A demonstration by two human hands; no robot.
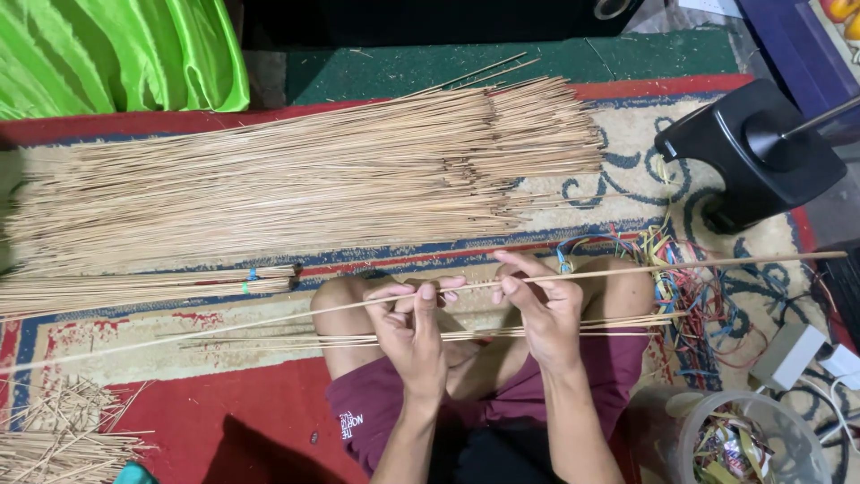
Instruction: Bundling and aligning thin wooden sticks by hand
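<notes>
I sit cross-legged on a patterned carpet. My left hand [410, 324] and my right hand [540, 305] both pinch one long thin bamboo stick [699, 265] that runs across my knees from lower left to upper right. Several more thin sticks [296, 341] lie across my lap under the hands. A wide heap of pale sticks [296, 179] is spread on the carpet in front of me. A tied bundle of sticks [143, 289] with a small blue and green band lies at the left.
A black stand base [752, 152] sits at the right. Coloured ties [690, 287] are scattered by my right knee. A clear plastic container [752, 444] stands at bottom right. Short stick offcuts [63, 435] lie at bottom left. Green cloth [116, 54] is at top left.
</notes>
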